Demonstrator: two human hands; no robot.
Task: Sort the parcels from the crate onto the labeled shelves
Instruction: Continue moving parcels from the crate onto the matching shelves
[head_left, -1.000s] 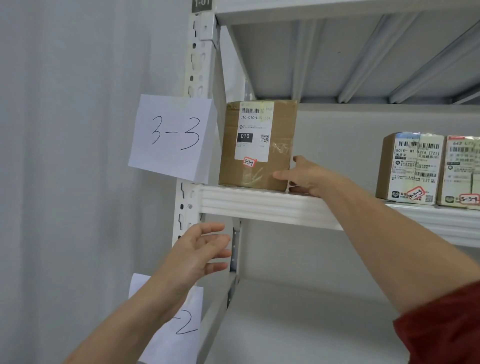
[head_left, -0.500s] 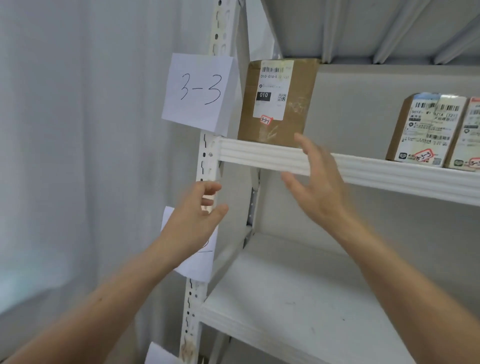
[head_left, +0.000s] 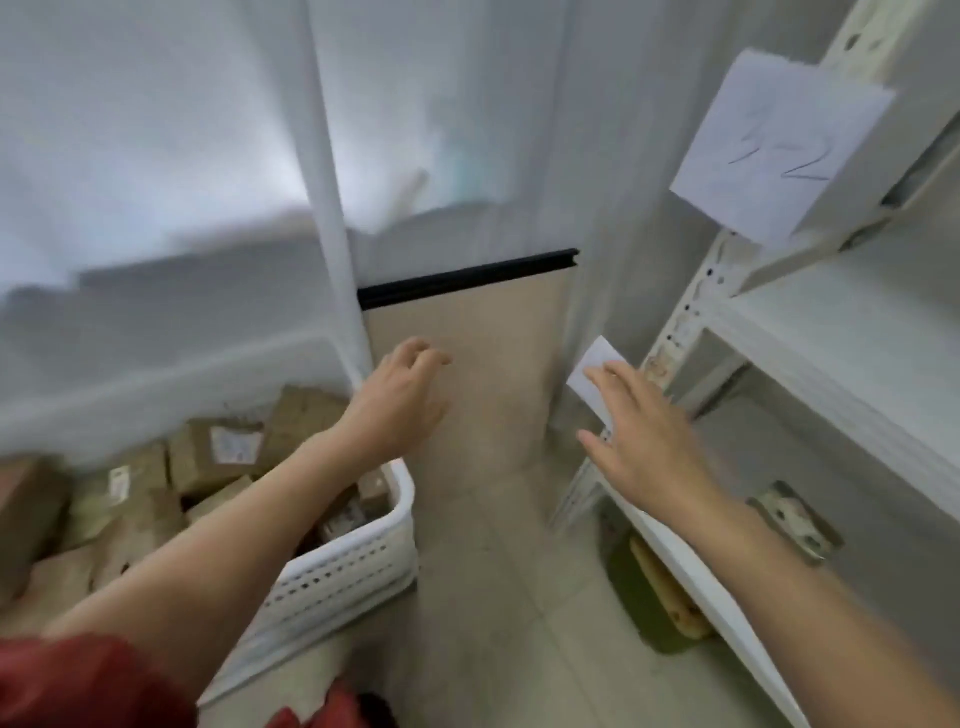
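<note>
A white perforated crate (head_left: 343, 571) stands on the floor at the lower left, full of several brown cardboard parcels (head_left: 218, 457) with white labels. My left hand (head_left: 400, 400) hangs above the crate's far right corner, fingers loosely curled, holding nothing. My right hand (head_left: 639, 441) reaches out with fingers spread in front of the white shelf rack's (head_left: 852, 364) post, empty too. A paper label reading 3-2 (head_left: 779, 145) is stuck on the rack's upright. A second paper label (head_left: 597, 364) shows just behind my right fingertips.
White curtains (head_left: 208, 156) hang behind the crate and a beige panel with a black top edge (head_left: 467, 338) stands between curtain and rack. A small labelled box (head_left: 795, 519) sits on the low shelf. Something green and yellow (head_left: 660, 597) lies under the rack. Pale tiled floor lies between crate and rack.
My view has swung down and left from the 3-3 shelf, where the brown parcel stayed, to the crate on the floor. Both empty hands have come down with it.
</note>
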